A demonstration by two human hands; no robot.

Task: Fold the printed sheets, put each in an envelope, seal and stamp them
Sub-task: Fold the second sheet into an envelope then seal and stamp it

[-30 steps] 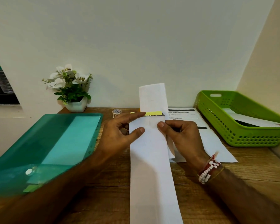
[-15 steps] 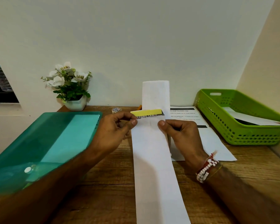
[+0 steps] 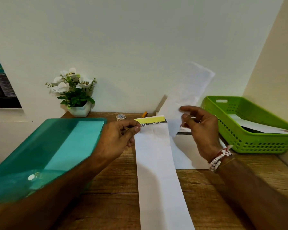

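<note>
Teal folder (image 3: 40, 146): fills the lower left, its edge against the left forearm, so there's no room to move that way.
Left hand (image 3: 121, 138): thumb and forefinger pinch the left edge of the white envelope (image 3: 156, 171) near its far end, centre frame.
Yellow-headed sheet (image 3: 150, 121): peeks from the envelope's far end. I'd keep that pinch firm and feed it in square so the corners don't catch.
Loose sheet (image 3: 194, 83): raised and blurred, upper right of centre.
Right hand (image 3: 201, 130): fingers loosely curled at the sheet's lower edge. Gripping or only touching, I can't tell.
Green basket (image 3: 256, 138): right edge, near the right wrist. Open wood lies only in the foreground.
</note>
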